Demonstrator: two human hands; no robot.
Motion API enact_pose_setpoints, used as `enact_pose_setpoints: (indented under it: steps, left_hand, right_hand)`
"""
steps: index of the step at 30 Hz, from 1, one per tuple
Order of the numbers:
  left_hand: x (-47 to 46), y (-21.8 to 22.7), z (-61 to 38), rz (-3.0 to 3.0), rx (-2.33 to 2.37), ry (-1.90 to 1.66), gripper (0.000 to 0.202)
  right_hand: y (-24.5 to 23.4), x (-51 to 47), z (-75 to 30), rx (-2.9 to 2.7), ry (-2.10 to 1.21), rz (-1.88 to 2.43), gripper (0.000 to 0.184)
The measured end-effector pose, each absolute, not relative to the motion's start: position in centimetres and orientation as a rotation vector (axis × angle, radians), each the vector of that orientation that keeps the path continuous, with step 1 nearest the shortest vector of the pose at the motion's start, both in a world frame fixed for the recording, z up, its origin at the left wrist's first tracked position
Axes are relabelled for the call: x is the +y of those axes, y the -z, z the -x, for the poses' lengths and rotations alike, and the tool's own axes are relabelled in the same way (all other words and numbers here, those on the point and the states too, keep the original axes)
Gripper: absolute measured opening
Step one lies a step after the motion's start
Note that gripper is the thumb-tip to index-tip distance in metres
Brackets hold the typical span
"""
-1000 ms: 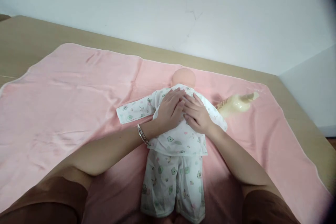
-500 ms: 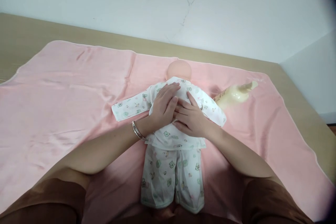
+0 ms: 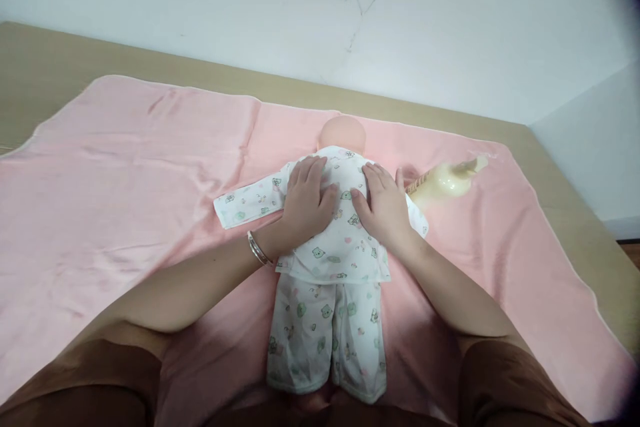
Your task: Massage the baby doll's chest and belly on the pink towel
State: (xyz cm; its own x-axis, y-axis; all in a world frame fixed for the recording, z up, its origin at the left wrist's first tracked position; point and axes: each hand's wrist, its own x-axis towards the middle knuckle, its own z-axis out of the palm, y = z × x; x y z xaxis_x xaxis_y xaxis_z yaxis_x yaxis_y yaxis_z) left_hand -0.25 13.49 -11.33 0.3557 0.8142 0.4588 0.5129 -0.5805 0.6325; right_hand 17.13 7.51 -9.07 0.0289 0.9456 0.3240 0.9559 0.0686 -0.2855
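Note:
A baby doll (image 3: 345, 240) lies face down in a white patterned top and trousers, its bald head (image 3: 343, 132) pointing away from me. My left hand (image 3: 307, 203) rests flat on the left side of its upper back, fingers stretched toward the shoulder. On the other side my right hand (image 3: 384, 203) lies with fingers extended over the right shoulder and thumb toward the spine. Both hands are open and hold nothing. Under the doll is a pink blanket (image 3: 125, 213). The doll's face is hidden.
A baby bottle (image 3: 447, 180) with pale yellowish contents lies on the blanket just right of the doll's shoulder. Beneath the blanket is a wooden table (image 3: 200, 70), its far edge against a white wall (image 3: 250, 13). A bracelet (image 3: 259, 249) circles my left wrist.
My right hand has moved right and away from my left hand, from the middle of the doll's back to its right shoulder. My left hand has barely moved.

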Motion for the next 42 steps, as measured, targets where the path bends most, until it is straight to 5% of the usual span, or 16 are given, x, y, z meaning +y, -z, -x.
enact_pose_setpoints:
  steps: [8,17,28,34,42]
  left_hand:
    - [14.6,11.8,-0.5,-2.408,1.104,-1.068,0.047]
    - [13.6,11.3,0.1,-2.406,1.036,-1.274,0.032]
    - [14.6,12.4,-0.1,-2.393,1.038,-1.194,0.043]
    - [13.8,11.6,0.1,-2.337,1.045,-1.287,0.030]
    - [14.2,11.8,0.0,-2.361,1.102,-1.080,0.049]
  right_hand:
    - [9.3,9.3,-17.6,-1.940,-0.039,1.866,0.055]
    - [8.6,6.5,-15.3,-2.002,0.329,1.939,0.047]
    - [9.7,8.7,-18.1,-2.041,-0.008,1.802,0.061]
    - [8.9,6.6,-16.0,-2.061,0.264,1.863,0.052]
    - [8.7,6.9,-16.3,-2.066,0.141,1.914,0.058]
